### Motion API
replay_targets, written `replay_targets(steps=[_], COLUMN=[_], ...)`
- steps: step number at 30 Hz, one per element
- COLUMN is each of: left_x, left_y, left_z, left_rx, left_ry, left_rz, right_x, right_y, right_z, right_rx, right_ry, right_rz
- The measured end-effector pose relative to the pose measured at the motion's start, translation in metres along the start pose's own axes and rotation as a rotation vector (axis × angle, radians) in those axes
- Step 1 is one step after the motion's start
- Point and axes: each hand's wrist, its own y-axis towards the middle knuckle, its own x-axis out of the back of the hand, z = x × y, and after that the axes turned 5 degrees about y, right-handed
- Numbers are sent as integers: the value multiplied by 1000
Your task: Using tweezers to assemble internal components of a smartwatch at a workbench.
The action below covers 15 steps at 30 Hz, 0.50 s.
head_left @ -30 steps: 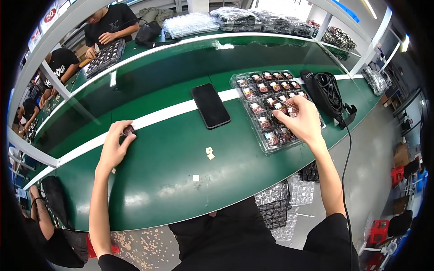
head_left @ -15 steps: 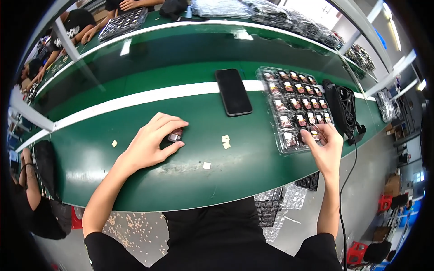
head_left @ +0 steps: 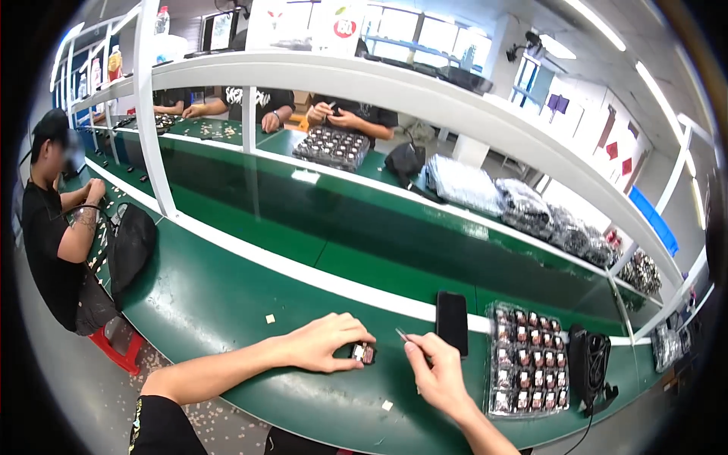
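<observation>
The left hand (head_left: 326,345) pins a small dark component (head_left: 364,353) to the green bench (head_left: 212,296) at its fingertips, while the right hand (head_left: 436,371), just to the component's right, pinches slim tweezers (head_left: 403,334) angled up-left above it.

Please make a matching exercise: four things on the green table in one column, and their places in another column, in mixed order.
1. small component
2. thin tool
3. black phone
4. clear tray

a. flat across the white stripe
b. under the left hand fingertips
c. right of the phone, full of small parts
d. pinched in the right hand

Pairs: 1-b, 2-d, 3-a, 4-c
</observation>
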Motion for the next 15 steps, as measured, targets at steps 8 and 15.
replay_targets(steps=[8,15], left_x=[-1,4], left_y=[0,-11], left_z=[2,2], left_rx=[-7,3], left_ry=[91,32], left_rz=[61,-23], right_x=[-32,-39], right_y=[-15,-8], right_z=[-39,-36], right_rx=[26,-67], right_ry=[179,169], right_rz=[-77,-28])
